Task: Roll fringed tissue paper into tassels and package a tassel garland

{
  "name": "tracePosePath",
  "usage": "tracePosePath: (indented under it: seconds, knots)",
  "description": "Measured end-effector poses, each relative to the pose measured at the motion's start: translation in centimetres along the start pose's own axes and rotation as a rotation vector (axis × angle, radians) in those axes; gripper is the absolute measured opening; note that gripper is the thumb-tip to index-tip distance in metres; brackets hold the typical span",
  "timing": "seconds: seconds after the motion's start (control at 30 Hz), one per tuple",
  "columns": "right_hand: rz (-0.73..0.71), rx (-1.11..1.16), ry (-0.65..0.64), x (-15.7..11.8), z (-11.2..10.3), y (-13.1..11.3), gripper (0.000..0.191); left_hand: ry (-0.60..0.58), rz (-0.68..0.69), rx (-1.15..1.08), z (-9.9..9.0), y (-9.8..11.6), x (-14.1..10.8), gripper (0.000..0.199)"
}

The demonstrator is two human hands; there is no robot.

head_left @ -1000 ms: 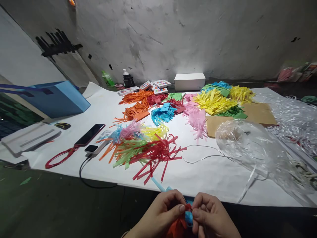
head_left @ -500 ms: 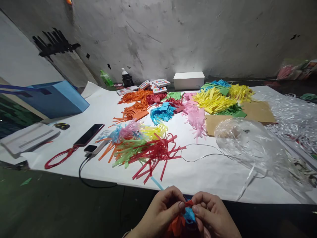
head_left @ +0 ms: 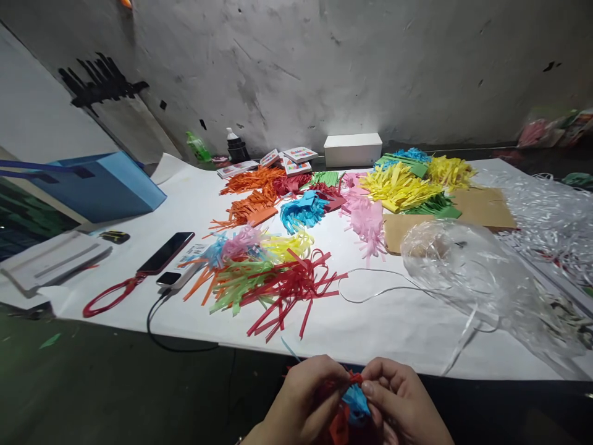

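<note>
"Logging the head view: I have my left hand (head_left: 310,395) and right hand (head_left: 401,392) together at the near edge of the bench (head_left: 393,334), lower middle of my view."

"State of the fingers?"

"Right: thumb and forefinger pinched on a bunched red paper strip (head_left: 356,378). Left: curled, tips grasping the other end of that strip; the thumb is mostly hidden from me."

"Where is the strip, exactly?"

"Between the two sets of fingertips. Crumpled blue paper (head_left: 356,400) hangs just below it, with orange paper (head_left: 340,425) lower, beside the left palm. I cannot tell how the three are joined."

"Surroundings?"

"A thin pale-blue strip (head_left: 290,349) crosses the bench edge near the left knuckles. Beyond it I note a loose red streamer pile (head_left: 301,278), touching light-green streamers (head_left: 238,281). Left of those, a phone (head_left: 167,253) with a red strap (head_left: 109,298). To the right, a clear plastic bag (head_left: 463,266), partly over brown cardboard (head_left: 484,209)."

"Far side?"

"Yellow fringed paper (head_left: 398,188), pink fringed paper (head_left: 365,222), and a white box (head_left: 353,150) near the wall (head_left: 287,74)."
</note>
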State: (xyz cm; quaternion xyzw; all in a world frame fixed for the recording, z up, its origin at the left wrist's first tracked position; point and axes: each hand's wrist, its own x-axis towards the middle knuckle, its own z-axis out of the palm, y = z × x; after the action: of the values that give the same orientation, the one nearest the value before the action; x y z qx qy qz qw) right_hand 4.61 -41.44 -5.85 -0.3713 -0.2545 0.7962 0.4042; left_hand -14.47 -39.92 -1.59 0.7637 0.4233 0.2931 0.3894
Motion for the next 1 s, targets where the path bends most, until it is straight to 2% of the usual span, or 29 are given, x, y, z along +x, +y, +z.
tracePosePath:
  seconds: [0.13, 0.27, 0.37, 0.47, 0.57, 0.67, 0.8, 1.0]
  knots:
    - [-0.032, -0.070, 0.030, -0.2, 0.4, 0.1, 0.048, 0.078, 0.128, 0.099, 0.7, -0.7, 0.1, 0.010]
    - [-0.058, -0.221, 0.035, -0.6, 0.8, -0.6, 0.053, 0.161, 0.136, -0.013, 1.1, -1.0, 0.1, 0.011]
    - [-0.132, -0.397, -0.035, -1.1, 0.9, -1.2, 0.049, 0.124, -0.035, -0.277, 0.9, -0.8, 0.2, 0.009]
    - [-0.189, -0.519, -0.016, -1.4, 0.8, -1.3, 0.045, 0.066, -0.243, -0.615, 0.6, -0.4, 0.6, 0.014]
    - [-0.159, -0.526, 0.047, -1.5, 0.8, -1.0, 0.049, -0.003, -0.351, -0.918, 0.6, -0.4, 1.0, 0.021]
    - [-0.089, -0.468, 0.085, -1.5, 0.9, -0.6, 0.053, -0.037, -0.404, -1.095, 0.8, -0.6, 1.1, 0.022]
    - [-0.056, -0.410, 0.044, -1.2, 1.1, -0.2, 0.057, -0.031, -0.406, -1.120, 1.1, -0.7, 1.0, 0.022]
    - [-0.096, -0.286, 0.003, -0.9, 1.0, 0.0, 0.053, -0.007, -0.353, -0.891, 0.8, -0.5, 1.2, 0.019]
